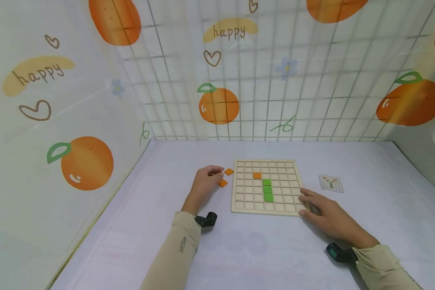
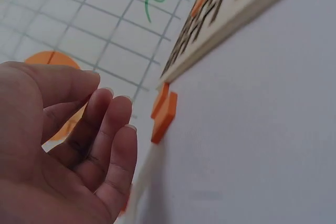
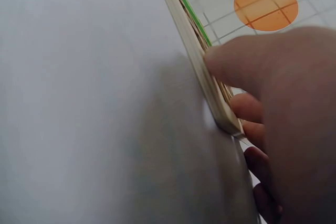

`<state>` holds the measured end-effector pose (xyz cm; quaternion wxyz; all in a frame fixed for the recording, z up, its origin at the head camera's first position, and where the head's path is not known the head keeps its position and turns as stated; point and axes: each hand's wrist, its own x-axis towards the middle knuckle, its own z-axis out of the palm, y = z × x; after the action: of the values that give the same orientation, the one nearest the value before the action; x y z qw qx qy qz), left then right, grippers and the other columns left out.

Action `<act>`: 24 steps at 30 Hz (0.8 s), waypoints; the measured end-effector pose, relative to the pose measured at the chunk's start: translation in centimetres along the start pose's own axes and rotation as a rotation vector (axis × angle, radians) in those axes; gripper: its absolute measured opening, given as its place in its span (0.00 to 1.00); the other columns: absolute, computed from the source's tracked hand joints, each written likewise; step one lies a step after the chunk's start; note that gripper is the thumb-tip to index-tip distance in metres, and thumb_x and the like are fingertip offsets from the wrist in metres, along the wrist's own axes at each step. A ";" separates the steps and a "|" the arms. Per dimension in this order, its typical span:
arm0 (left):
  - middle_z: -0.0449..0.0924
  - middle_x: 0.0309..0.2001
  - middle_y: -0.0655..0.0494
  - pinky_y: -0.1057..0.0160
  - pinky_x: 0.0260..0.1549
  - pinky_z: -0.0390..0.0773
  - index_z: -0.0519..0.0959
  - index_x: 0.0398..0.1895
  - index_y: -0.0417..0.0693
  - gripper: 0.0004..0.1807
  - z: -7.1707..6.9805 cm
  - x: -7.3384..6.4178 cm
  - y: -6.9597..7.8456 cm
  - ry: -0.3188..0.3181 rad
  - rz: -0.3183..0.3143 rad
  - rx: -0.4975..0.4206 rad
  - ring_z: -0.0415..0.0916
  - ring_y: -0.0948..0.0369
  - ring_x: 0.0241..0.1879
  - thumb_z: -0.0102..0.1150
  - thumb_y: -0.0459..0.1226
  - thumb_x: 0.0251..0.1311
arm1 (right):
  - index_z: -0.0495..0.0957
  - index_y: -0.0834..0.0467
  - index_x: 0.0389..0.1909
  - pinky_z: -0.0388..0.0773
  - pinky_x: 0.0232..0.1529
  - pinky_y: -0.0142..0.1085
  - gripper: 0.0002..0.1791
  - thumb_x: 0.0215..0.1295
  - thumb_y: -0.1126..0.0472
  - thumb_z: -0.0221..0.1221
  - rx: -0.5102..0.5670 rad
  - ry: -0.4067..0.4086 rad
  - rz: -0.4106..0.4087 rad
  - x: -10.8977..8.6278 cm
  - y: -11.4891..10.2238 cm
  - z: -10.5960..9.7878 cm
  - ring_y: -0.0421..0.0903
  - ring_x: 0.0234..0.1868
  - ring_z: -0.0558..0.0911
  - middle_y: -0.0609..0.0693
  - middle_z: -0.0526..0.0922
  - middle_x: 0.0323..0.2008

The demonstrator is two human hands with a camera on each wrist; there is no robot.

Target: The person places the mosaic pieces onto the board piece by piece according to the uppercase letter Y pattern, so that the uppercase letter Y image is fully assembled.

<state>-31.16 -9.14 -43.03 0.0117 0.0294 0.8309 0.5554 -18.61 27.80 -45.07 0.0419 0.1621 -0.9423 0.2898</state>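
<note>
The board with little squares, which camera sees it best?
The head view, because it shows nearly the whole board from above, green tiles too. The left wrist view has only a slanted, cut-off part; the right wrist view, an edge partly behind the right hand.

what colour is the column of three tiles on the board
The three tiles are green, seen best in the head view.

Your passage: tabletop (image 1: 268, 247), six o'clock of the board (image 1: 249, 188). Your obstacles: orange tiles (image 1: 223, 183), nine o'clock; right hand (image 1: 329, 215), four o'clock.
</note>
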 end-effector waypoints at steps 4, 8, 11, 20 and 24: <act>0.81 0.44 0.56 0.60 0.43 0.79 0.85 0.52 0.49 0.14 0.0 -0.1 -0.6 0.005 0.008 0.003 0.76 0.56 0.44 0.62 0.40 0.66 | 0.74 0.62 0.66 0.60 0.65 0.63 0.33 0.70 0.43 0.60 0.000 -0.002 0.013 -0.2 0.1 0.0 0.66 0.72 0.61 0.59 0.64 0.73; 0.81 0.44 0.57 0.60 0.43 0.78 0.84 0.52 0.49 0.14 -0.1 -0.2 -1.2 0.016 0.025 0.024 0.76 0.57 0.43 0.62 0.41 0.66 | 0.73 0.61 0.67 0.59 0.65 0.63 0.33 0.70 0.43 0.60 0.014 -0.007 0.024 -0.3 0.2 0.1 0.66 0.72 0.61 0.59 0.64 0.73; 0.81 0.44 0.58 0.58 0.44 0.77 0.85 0.52 0.49 0.14 -0.3 -0.4 -1.6 0.027 0.027 0.047 0.75 0.57 0.44 0.63 0.40 0.65 | 0.73 0.61 0.67 0.59 0.65 0.63 0.33 0.70 0.43 0.60 0.021 -0.009 0.023 -0.3 0.2 0.2 0.66 0.72 0.60 0.58 0.64 0.73; 0.82 0.43 0.58 0.56 0.48 0.75 0.85 0.52 0.47 0.16 -0.5 -0.3 -1.9 0.021 0.028 0.104 0.76 0.58 0.45 0.64 0.36 0.60 | 0.73 0.62 0.67 0.59 0.66 0.63 0.32 0.70 0.45 0.61 0.013 -0.005 0.024 -0.1 -0.2 0.0 0.65 0.72 0.61 0.58 0.63 0.73; 0.82 0.42 0.59 0.56 0.47 0.76 0.85 0.51 0.48 0.16 -0.3 -0.2 -2.0 0.009 0.046 0.166 0.76 0.58 0.43 0.65 0.35 0.58 | 0.73 0.61 0.67 0.59 0.66 0.62 0.32 0.70 0.45 0.61 0.009 -0.005 0.035 0.0 -0.2 0.1 0.65 0.72 0.61 0.58 0.63 0.73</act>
<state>-31.06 -10.24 -44.79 -0.0072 0.0471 0.8733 0.4848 -18.54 27.63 -45.07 0.0337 0.1466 -0.9438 0.2942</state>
